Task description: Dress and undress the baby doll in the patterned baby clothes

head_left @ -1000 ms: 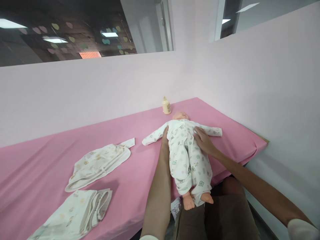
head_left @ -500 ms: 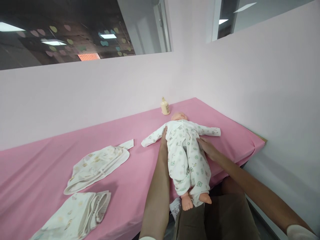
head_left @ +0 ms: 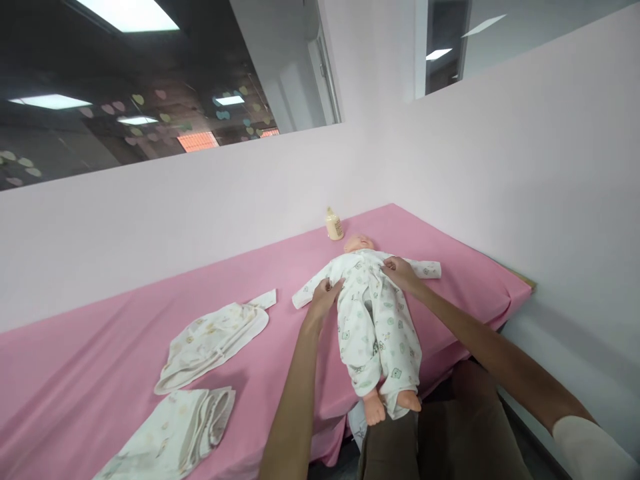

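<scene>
A baby doll [head_left: 359,243] lies on its back on the pink-covered table, its bare feet near the front edge. It wears a white long-sleeved top [head_left: 315,283] and white trousers [head_left: 397,333], both printed with small figures. My left hand [head_left: 324,299] is at the doll's side by the waist, fingers closed in a pinch on the trousers' upper edge. Across the body, my right hand [head_left: 400,272] pinches the fabric at the other side of the waist, a little higher. The curled fingers partly hide the cloth in both grips.
To the left lie a white printed baby garment [head_left: 215,343] and a folded printed cloth [head_left: 170,433]. A cream pump bottle [head_left: 334,225] stands behind the doll's head. White walls [head_left: 280,193] close off the back and right of the pink cover [head_left: 125,347].
Both hands have shifted from flat along the doll's sides to pinches at its waist. My right hand moved up the body, my left hand slightly down. The view tilted a little upward.
</scene>
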`<state>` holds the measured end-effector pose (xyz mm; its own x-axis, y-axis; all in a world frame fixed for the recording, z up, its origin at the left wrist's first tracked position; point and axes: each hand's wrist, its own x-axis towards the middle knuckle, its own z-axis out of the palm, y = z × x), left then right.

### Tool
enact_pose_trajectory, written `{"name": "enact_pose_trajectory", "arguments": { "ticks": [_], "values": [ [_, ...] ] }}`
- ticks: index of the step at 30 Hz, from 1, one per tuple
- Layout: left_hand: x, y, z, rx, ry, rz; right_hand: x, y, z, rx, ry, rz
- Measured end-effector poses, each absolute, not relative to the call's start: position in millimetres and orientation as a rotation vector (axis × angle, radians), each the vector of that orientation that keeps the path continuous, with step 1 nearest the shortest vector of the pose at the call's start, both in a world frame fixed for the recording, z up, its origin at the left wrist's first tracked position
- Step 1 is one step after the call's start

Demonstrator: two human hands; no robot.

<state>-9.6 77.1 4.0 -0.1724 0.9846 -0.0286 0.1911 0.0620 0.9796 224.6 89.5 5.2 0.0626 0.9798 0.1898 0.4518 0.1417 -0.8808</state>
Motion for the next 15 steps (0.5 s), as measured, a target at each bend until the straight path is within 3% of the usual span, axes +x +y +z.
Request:
{"name": "enact_pose_trajectory", "arguments": {
  "ticks": [8,13,15],
  "values": [
    [-8,83,12,1.321,1.424,1.249,233,101,-4,-1.433,-1.521,0.714],
    [-4,96,29,1.35,1.447,1.337,243,118,14,-1.277,-1.745,1.018],
    [-3,98,38,1.369,1.445,1.46,242,117,21,-1.29,-1.775,0.998]
  ]
}}
